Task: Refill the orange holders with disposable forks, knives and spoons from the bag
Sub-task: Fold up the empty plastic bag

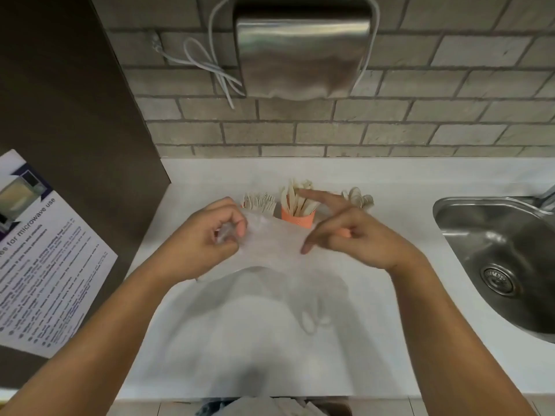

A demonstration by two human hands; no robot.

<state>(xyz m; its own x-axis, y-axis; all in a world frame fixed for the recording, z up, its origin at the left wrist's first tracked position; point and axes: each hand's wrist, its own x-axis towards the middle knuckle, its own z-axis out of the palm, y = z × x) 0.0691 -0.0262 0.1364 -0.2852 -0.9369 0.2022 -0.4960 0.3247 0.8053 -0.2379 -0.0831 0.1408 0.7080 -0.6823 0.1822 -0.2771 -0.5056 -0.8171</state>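
1. a clear plastic bag (270,235) hangs in the middle of the frame, stretched between the two hands above the white counter (390,295); it is blurred, and what it holds cannot be told.
2. the left hand (207,235) sits left of centre with its grip clenched on a bunched corner of the bag, fingers curled in around the plastic.
3. the right hand (351,232) sits right of centre, its grip released: the fingers are spread, the forefinger points toward the upper left and another fingertip touches the right edge of the bag.
4. just behind the hands, toward the back of the counter, stands a row of orange holders; the middle holder (298,217) shows plainly and carries upright pale knives (295,196).
5. to its left a bunch of forks (259,201) stands tines up, its holder hidden behind the bag and the left hand.
6. to its right a bunch of spoons (359,196) rises above the right hand, which covers most of that holder.
7. a steel sink (480,235) lies at the right edge of the frame.
8. a metal hand dryer (303,52) hangs on the brick wall at top centre, a white cord (207,61) looped beside it.
9. a printed notice (45,250) about microwave use is on the dark panel at the left edge.
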